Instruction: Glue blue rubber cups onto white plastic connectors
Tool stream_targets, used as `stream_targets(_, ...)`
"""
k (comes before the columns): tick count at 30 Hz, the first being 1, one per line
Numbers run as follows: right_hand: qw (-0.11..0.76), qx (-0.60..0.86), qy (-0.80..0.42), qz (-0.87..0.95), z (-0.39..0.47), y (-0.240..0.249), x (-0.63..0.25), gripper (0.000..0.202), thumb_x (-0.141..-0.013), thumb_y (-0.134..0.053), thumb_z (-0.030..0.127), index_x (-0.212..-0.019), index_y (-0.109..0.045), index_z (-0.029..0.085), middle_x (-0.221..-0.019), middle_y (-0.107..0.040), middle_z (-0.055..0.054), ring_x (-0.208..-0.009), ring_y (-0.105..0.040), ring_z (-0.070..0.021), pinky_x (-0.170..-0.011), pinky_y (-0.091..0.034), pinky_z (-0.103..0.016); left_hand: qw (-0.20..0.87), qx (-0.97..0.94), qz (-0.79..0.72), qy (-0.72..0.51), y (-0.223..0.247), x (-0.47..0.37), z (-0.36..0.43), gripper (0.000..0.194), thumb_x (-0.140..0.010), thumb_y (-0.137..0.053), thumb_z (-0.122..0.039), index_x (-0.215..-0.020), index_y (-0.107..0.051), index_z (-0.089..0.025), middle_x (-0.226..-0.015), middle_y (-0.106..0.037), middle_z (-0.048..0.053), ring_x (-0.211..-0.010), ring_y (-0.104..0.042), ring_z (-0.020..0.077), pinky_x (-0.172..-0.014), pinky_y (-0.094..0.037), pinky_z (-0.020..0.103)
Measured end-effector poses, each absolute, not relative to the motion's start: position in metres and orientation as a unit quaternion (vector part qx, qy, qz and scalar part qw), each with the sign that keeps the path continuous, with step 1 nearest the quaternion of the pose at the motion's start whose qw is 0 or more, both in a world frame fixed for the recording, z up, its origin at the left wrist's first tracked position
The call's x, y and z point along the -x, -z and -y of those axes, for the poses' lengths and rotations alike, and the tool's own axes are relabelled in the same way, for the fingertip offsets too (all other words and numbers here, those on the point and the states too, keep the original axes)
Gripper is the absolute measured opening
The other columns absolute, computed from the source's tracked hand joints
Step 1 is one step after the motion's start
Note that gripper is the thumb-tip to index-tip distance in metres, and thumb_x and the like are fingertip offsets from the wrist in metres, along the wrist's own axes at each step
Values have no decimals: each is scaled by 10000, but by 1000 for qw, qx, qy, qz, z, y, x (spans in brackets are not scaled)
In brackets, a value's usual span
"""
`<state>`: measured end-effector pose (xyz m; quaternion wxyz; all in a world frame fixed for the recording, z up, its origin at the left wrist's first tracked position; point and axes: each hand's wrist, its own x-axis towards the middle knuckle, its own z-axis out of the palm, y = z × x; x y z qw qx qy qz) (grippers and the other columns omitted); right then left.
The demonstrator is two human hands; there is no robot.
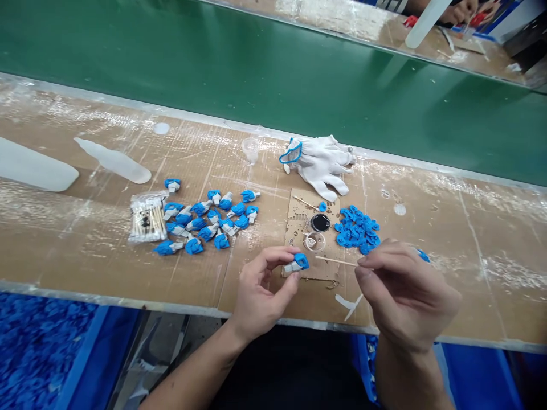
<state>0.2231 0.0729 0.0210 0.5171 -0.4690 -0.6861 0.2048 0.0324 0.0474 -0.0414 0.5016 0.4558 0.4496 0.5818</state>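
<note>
Between thumb and forefinger, my left hand (264,287) pinches a small blue and grey plastic part (296,263). My right hand (404,290) is closed on a thin wooden stick (335,261), whose tip points left, a little apart from the part. Beyond the hands lies a piece of cardboard (293,219) bearing a small cup of black liquid (320,222), a clear cup (314,242) and another stick (305,203). A pile of loose blue pieces (358,229) is to the right of the cups. Several blue and grey parts (207,221) are grouped on the left.
A bag of cotton swabs (147,218) lies left of the grouped parts. White gloves (320,165) rest by the green conveyor belt (239,68). Blue bins (79,353) stand below the table edge. Another person's hands (465,11) work across the belt.
</note>
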Motion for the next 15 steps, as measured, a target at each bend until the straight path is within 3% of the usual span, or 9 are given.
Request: stream_targets(15, 464, 426, -225, 743, -69, -25, -215, 294, -770, -678, -20, -911, -716, 235, -736, -662, 5, -632, -596, -155, -546, -449, -314, 487, -484, -442, -577, 36, -35, -41, 226, -857, -743, -68, -1024, -698, -214, -1127, -763, 76, -1082, -732, 197, -943, -599, 295)
